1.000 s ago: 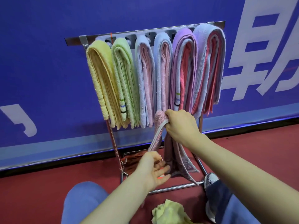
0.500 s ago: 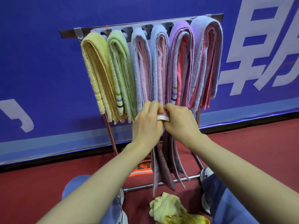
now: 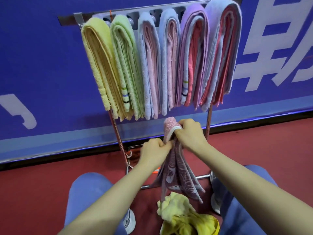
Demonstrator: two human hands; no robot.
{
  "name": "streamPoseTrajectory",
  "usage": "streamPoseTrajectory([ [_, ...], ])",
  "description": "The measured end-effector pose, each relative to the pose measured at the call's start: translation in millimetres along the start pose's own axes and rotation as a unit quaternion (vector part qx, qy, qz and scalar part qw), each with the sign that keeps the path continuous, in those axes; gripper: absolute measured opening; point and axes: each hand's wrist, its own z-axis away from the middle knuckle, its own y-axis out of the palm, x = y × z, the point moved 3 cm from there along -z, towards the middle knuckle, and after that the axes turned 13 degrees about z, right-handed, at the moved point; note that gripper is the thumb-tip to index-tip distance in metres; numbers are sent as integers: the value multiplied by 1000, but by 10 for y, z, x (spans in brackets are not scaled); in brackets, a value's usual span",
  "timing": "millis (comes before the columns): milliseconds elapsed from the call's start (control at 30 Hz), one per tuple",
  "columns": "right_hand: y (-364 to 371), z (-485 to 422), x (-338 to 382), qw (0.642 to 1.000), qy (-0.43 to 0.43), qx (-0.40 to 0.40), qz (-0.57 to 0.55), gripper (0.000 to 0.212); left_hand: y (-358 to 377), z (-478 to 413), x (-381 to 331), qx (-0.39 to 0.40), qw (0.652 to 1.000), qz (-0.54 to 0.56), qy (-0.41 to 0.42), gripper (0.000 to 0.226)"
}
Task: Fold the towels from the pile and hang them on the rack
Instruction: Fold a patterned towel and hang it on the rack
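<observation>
The right hand (image 3: 189, 134) kept its grip clamped round the folded top of a dusty-mauve terry towel with a pale woven pattern (image 3: 176, 173), fingers curled over the rounded fold, where a white border band showed. Just below it, the left hand (image 3: 154, 153) pinched the same towel's bunched layers, its grip tight on the cloth.

The towel hung in the air between the two hands, in front of the lower part of a chrome metal towel rack (image 3: 118, 138) and beneath its hung row. Its top looked pink and nubbly. Lower down, the layers fanned apart, darker mauve with pale scrolls and light edges, their tips close over a crumpled heap of yellow towels (image 3: 183, 216) on the red floor (image 3: 33, 192).

Six folded bundles were draped side by side over the rack's top: a yellow towel (image 3: 100, 65), a green striped towel (image 3: 125, 65), two light blue ones wrapped round pink, a lilac one over coral, and a blue one over red at the far end. Behind the rack stood a blue wall banner with large white characters (image 3: 42, 65). The person's knees, in blue trousers, flanked the heap.
</observation>
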Motion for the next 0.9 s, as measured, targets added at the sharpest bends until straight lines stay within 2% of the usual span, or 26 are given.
streamPoseTrajectory([
  [33, 27, 1, -7, 1000, 11, -1, -8, 28, 98, 40, 122, 24, 999, 41, -26, 55],
  [133, 103, -18, -67, 997, 57, -9, -56, 31, 301, 140, 398, 82, 989, 121, -30, 42],
  [233, 192, -59, -128, 985, 110, 3, -132, 31, 442, 189, 561, 169, 973, 158, 10, 66],
  [300, 285, -109, -158, 967, 154, 23, -202, 25, 463, 151, 607, 164, 978, 125, 36, 73],
  [400, 454, -231, -178, 924, 209, 64, -314, 10, 503, -13, 666, 141, 984, 93, 53, 57],
  [467, 530, -342, -182, 895, 227, 84, -375, 16, 530, -161, 750, 136, 986, 97, 20, 37],
  [533, 617, -440, -207, 869, 234, 113, -420, 10, 547, -282, 832, 145, 972, 179, -41, 20],
  [567, 680, -474, -238, 863, 236, 134, -427, 18, 553, -337, 856, 157, 956, 237, -72, 14],
  [600, 752, -517, -295, 871, 229, 144, -410, 32, 550, -390, 861, 164, 936, 293, -102, 12],
  [633, 793, -533, -345, 900, 202, 145, -357, 43, 547, -466, 889, 158, 917, 340, -138, 11],
  [667, 847, -551, -399, 931, 153, 142, -299, 43, 541, -557, 904, 148, 897, 378, -174, 13],
  [733, 933, -501, -418, 965, 16, 155, -209, 23, 544, -776, 1003, 139, 846, 445, -259, 17],
  [800, 1076, -433, -432, 966, -124, 179, -141, 13, 569, -954, 1086, 173, 776, 508, -332, 19],
  [900, 1291, -385, -468, 932, -315, 176, -33, 40, 600, -1061, 1203, 216, 705, 555, -384, 20],
])
